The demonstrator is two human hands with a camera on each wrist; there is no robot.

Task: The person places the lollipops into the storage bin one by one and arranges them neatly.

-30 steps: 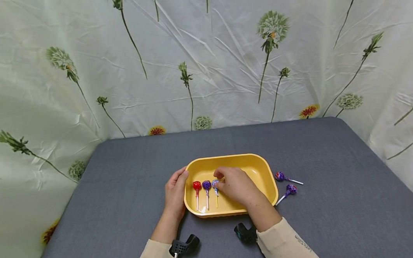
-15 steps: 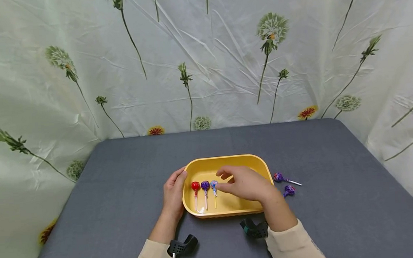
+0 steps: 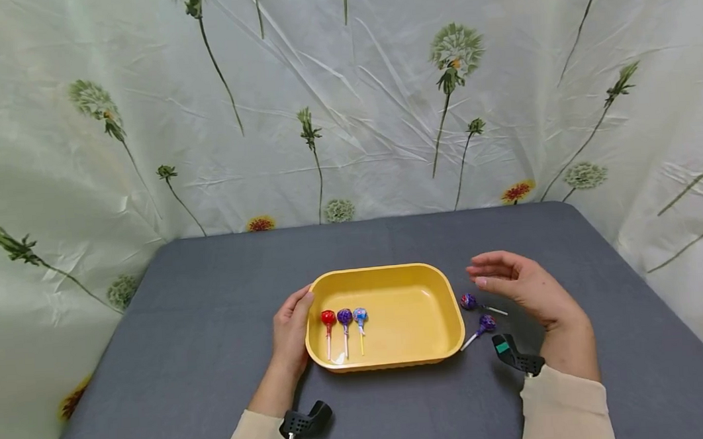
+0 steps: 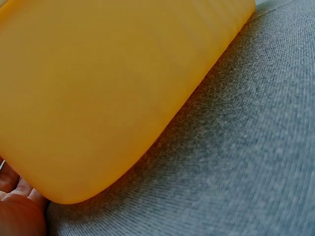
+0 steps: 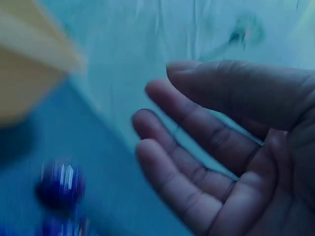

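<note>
Fingers of my left hand (image 3: 288, 329) hold the left end of the yellow tray (image 3: 413, 312), thumb at its rim and the others against its outer wall, partly hidden. Nearer me than that end, a black wrist mount (image 3: 305, 421) sticks out from my beige sleeve (image 3: 258, 438). Beneath the tray spreads a grey tabletop (image 3: 235, 285), and beyond it hangs a flowered curtain (image 3: 236, 186). Inside the tray's left half, side by side, lie a red lollipop (image 3: 328, 318), a purple lollipop (image 3: 345, 316) and a blue lollipop (image 3: 360, 315) with a yellow stick, all with sticks toward me. Just outside the tray's right end lie two more: the farther lollipop (image 3: 468, 301), its stick pointing away from the tray, and the nearer lollipop (image 3: 487, 323), its stick slanting toward the tray's near corner. Right of the tray, my right hand (image 3: 531, 289) hangs in the air, fingers loosely bent, thumb well apart from them.
</note>
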